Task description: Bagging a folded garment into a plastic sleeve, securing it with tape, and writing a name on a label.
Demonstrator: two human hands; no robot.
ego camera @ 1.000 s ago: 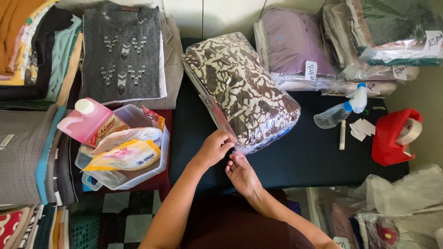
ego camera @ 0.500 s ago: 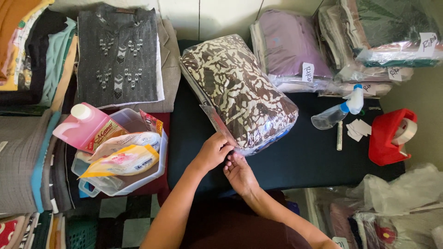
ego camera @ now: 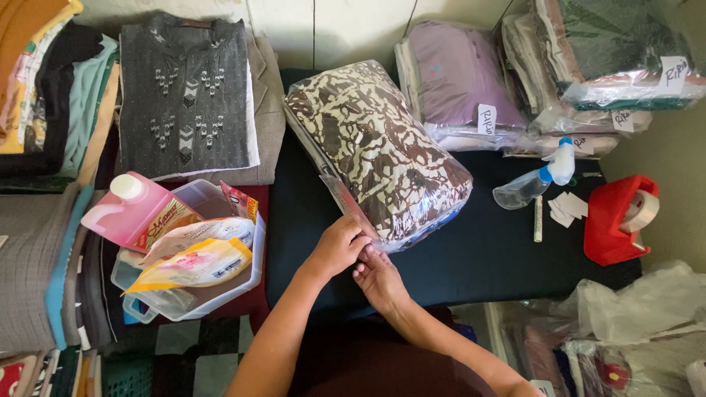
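A folded brown-and-white patterned cloth in a clear plastic bag (ego camera: 379,151) lies slanted on a dark blue table (ego camera: 485,250). My left hand (ego camera: 340,246) pinches the bag's near corner from the left. My right hand (ego camera: 379,278) presses the same corner from below, fingers touching the plastic edge. Both hands meet at the bag's open end near the table's front edge.
A clear tub (ego camera: 220,287) with a pink jug (ego camera: 136,209) and pouches sits left. Folded clothes (ego camera: 184,103) are stacked behind and left. Bagged clothes (ego camera: 460,95) with paper tags are at the back right. A spray bottle (ego camera: 537,180), marker (ego camera: 537,219) and red tape dispenser (ego camera: 618,220) lie right.
The hands stay at the bag's near corner, fingers shifting slightly along the plastic edge. The view has drifted a little; the bag has barely moved.
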